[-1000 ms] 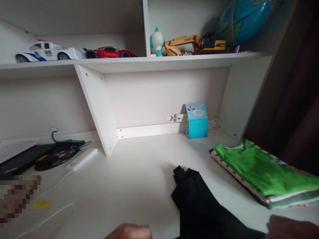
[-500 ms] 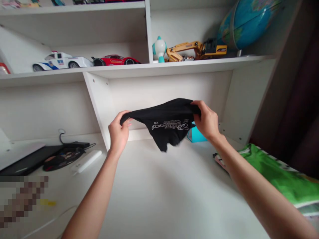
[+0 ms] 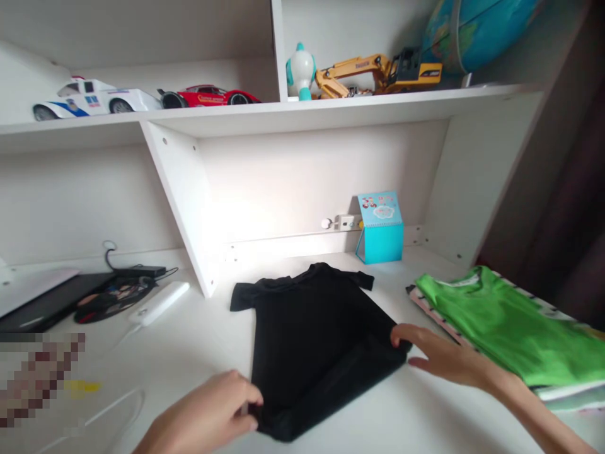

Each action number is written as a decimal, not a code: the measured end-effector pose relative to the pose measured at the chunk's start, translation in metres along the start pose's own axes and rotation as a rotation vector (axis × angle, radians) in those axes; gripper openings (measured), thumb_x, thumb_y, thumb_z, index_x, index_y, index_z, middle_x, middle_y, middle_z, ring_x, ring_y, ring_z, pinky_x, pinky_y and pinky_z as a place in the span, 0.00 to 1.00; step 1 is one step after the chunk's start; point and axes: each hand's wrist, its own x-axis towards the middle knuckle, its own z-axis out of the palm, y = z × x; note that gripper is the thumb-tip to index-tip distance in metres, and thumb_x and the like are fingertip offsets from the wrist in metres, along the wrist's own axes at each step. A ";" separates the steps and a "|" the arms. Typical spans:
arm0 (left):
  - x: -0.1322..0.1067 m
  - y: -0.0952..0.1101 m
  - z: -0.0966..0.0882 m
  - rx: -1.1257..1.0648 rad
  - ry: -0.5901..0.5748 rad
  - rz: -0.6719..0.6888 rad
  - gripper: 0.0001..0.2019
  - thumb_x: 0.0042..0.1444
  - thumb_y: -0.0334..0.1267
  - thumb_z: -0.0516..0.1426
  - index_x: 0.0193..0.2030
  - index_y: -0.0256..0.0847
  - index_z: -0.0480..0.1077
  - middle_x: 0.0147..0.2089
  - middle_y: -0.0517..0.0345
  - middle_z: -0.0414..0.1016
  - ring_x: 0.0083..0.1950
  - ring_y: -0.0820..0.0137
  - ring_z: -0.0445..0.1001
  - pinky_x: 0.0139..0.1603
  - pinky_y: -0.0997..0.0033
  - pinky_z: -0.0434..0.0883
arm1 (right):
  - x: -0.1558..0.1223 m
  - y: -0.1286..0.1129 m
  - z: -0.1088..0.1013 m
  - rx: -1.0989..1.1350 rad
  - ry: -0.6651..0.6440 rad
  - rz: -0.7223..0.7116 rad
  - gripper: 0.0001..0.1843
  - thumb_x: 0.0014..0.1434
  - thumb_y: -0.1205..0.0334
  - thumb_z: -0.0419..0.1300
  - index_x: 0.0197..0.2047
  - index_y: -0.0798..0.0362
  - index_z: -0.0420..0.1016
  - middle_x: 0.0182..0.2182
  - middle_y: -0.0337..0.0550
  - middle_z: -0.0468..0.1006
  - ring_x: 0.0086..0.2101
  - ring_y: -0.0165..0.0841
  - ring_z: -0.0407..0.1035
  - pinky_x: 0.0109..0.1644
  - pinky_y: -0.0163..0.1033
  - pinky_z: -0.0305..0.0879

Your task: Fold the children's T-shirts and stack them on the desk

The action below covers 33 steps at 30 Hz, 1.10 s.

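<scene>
A small black T-shirt (image 3: 312,334) lies spread flat on the white desk (image 3: 198,340), collar toward the back wall and sleeves out to both sides. My left hand (image 3: 208,416) pinches its lower left hem corner at the desk's front. My right hand (image 3: 439,356) rests at the lower right hem corner, fingers touching the fabric's edge. A stack of folded shirts with a green one (image 3: 510,328) on top sits just right of my right hand.
A turquoise paper box (image 3: 382,228) stands at the back wall by a socket. At the left lie a laptop (image 3: 42,299), cables and a white power bank (image 3: 159,302). The shelf above holds toy cars (image 3: 94,98), a yellow excavator (image 3: 378,69) and a globe (image 3: 477,25).
The black T-shirt was held up in the air by both hands half a second ago. Now it lies flat on the desk, and my hands have dropped to its hem corners.
</scene>
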 end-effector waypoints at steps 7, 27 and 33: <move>0.058 -0.004 -0.016 -0.171 -0.017 0.252 0.18 0.57 0.47 0.50 0.51 0.45 0.69 0.48 0.57 0.74 0.47 0.69 0.72 0.47 0.74 0.66 | 0.002 -0.012 0.006 0.129 0.065 0.167 0.31 0.55 0.48 0.53 0.59 0.51 0.59 0.50 0.50 0.69 0.44 0.39 0.67 0.48 0.42 0.64; 0.238 -0.121 0.004 0.178 0.478 -0.241 0.36 0.53 0.65 0.36 0.65 0.51 0.48 0.69 0.50 0.42 0.67 0.45 0.38 0.59 0.38 0.44 | -0.012 -0.054 -0.034 0.699 -0.508 -0.094 0.21 0.54 0.46 0.57 0.37 0.57 0.74 0.36 0.50 0.76 0.37 0.38 0.72 0.42 0.41 0.65; 0.236 -0.121 0.005 0.198 0.485 -0.231 0.35 0.54 0.64 0.34 0.66 0.51 0.46 0.69 0.51 0.41 0.67 0.46 0.38 0.59 0.38 0.44 | 0.093 -0.040 -0.032 0.240 -0.188 -0.002 0.21 0.61 0.50 0.46 0.49 0.55 0.69 0.43 0.47 0.75 0.42 0.34 0.70 0.46 0.38 0.65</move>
